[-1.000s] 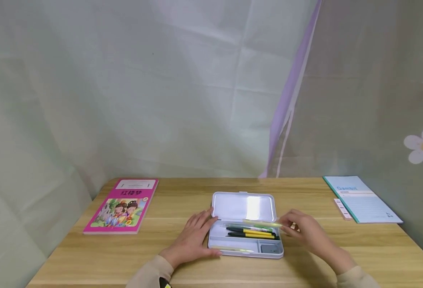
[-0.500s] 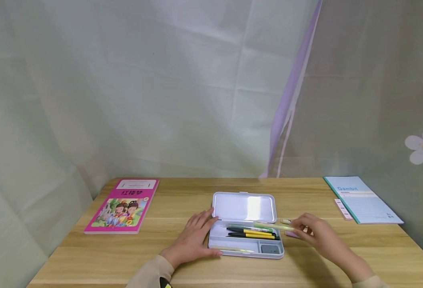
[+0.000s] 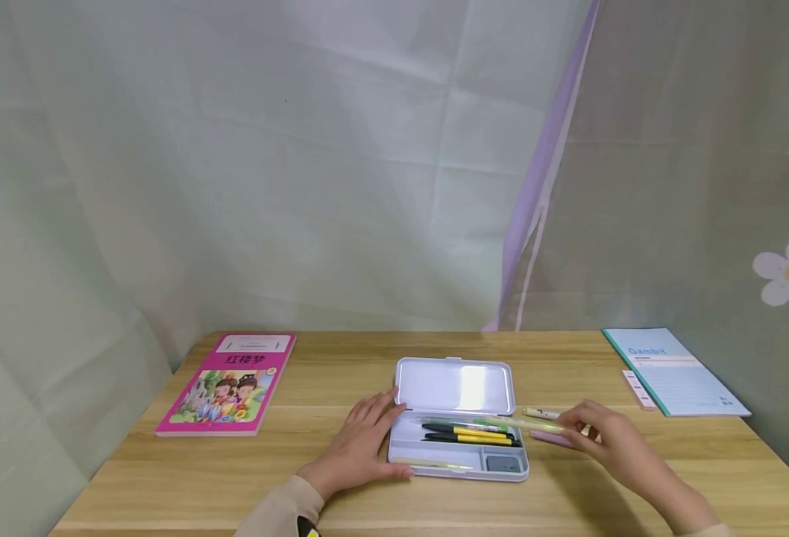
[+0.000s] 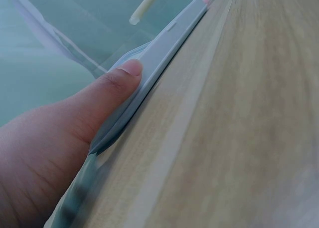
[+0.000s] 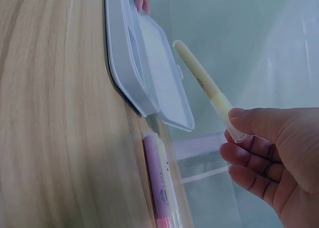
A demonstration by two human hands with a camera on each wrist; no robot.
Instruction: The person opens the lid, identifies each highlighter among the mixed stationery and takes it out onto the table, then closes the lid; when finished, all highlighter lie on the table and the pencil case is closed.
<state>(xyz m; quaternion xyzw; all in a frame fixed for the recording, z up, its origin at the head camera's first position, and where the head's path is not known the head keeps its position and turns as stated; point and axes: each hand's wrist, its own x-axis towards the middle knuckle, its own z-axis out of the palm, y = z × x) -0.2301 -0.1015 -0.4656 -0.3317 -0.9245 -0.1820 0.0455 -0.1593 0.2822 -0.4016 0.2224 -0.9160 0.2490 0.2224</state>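
Observation:
A white pencil case [image 3: 428,384] lies on the table with its lid folded back. Inside are black-and-yellow pens [image 3: 478,440], a clear green pen [image 3: 488,426], a thin yellowish stick [image 3: 428,464] in the front compartment and a grey block [image 3: 503,464]. My left hand [image 3: 357,447] rests along the case's left end, fingers spread and fairly straight, its thumb [image 4: 117,83] pressed to the front wall. Above the table, my right hand [image 3: 605,436] pinches a pale yellow highlighter [image 5: 199,73] by its clear-capped end. Beneath it lie a purple highlighter [image 5: 158,178] and a cream pen [image 3: 538,412].
A pink picture-covered book [image 3: 227,384] lies at the table's left. To the right are a light blue notebook [image 3: 676,373] and a small pink strip [image 3: 639,390] partly beneath it. A pale curtain [image 3: 334,164] hangs behind the table [image 3: 341,365].
My right hand has moved right, drawing the yellow highlighter away from over the case. The purple highlighter and cream pen now show more. My left hand has stayed put.

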